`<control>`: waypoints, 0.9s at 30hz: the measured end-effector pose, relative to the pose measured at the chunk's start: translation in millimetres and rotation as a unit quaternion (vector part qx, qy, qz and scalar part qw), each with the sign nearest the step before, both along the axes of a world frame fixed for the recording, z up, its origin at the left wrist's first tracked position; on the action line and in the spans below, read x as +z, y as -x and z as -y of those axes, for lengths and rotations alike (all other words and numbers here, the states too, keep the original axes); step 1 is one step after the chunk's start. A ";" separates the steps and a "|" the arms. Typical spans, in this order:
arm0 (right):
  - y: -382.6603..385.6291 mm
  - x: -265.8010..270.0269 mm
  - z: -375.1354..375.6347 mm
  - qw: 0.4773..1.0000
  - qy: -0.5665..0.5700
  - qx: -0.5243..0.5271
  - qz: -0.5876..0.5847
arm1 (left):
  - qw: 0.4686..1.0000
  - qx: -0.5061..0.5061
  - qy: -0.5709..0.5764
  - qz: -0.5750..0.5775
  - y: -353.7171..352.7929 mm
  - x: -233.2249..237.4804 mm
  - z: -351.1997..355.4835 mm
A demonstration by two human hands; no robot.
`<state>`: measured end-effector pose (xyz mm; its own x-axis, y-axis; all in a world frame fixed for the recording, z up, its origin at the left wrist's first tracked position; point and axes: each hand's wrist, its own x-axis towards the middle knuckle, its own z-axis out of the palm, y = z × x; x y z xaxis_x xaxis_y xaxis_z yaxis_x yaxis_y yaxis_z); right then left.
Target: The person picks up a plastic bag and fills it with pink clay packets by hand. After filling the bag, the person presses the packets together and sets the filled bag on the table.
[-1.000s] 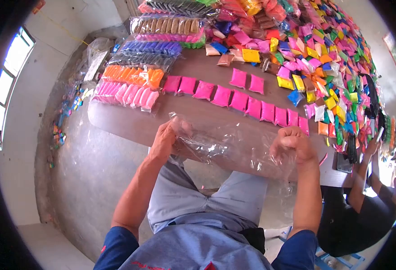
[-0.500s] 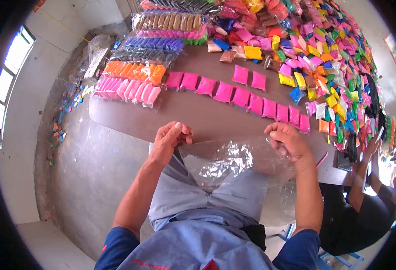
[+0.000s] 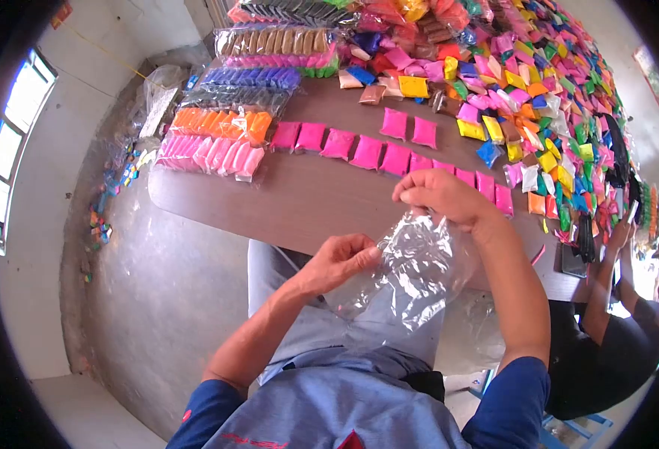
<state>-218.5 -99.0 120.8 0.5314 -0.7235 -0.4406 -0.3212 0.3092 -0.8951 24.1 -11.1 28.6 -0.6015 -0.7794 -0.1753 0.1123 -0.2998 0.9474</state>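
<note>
A clear plastic bag [image 3: 419, 273] hangs crumpled over my lap, at the front edge of the brown table [image 3: 217, 196]. My left hand [image 3: 338, 263] pinches the bag's left side between thumb and fingers. Higher up and to the right, my right hand [image 3: 445, 196] is closed on its upper edge. Behind the right hand runs a row of bright pink packets [image 3: 337, 143], a few partly hidden by that hand. Two more pink packets [image 3: 395, 123] lie just beyond the row.
Bagged rows of orange packets [image 3: 221, 125] and light pink packets [image 3: 210, 153] sit at the table's left, other colours behind. A large heap of mixed packets [image 3: 524, 97] covers the right. At far right is another person's arm [image 3: 603, 288].
My hands have come closer together. The left moved right and slightly down, the right moved up and left. The bag, stretched wide before, is now bunched between them.
</note>
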 end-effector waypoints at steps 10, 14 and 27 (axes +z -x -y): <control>16.1 -29.3 -17.8 0.912 0.040 -0.350 0.210 | 0.979 0.187 -0.068 -0.053 -14.6 -23.3 1.8; 16.1 -36.8 -86.4 0.963 0.063 -0.230 0.122 | 0.959 0.245 -0.102 -0.102 -12.6 -24.3 4.5; 7.8 7.0 -101.6 0.978 0.156 -0.121 -0.061 | 0.982 0.187 -0.018 -0.023 -22.7 -7.6 -2.3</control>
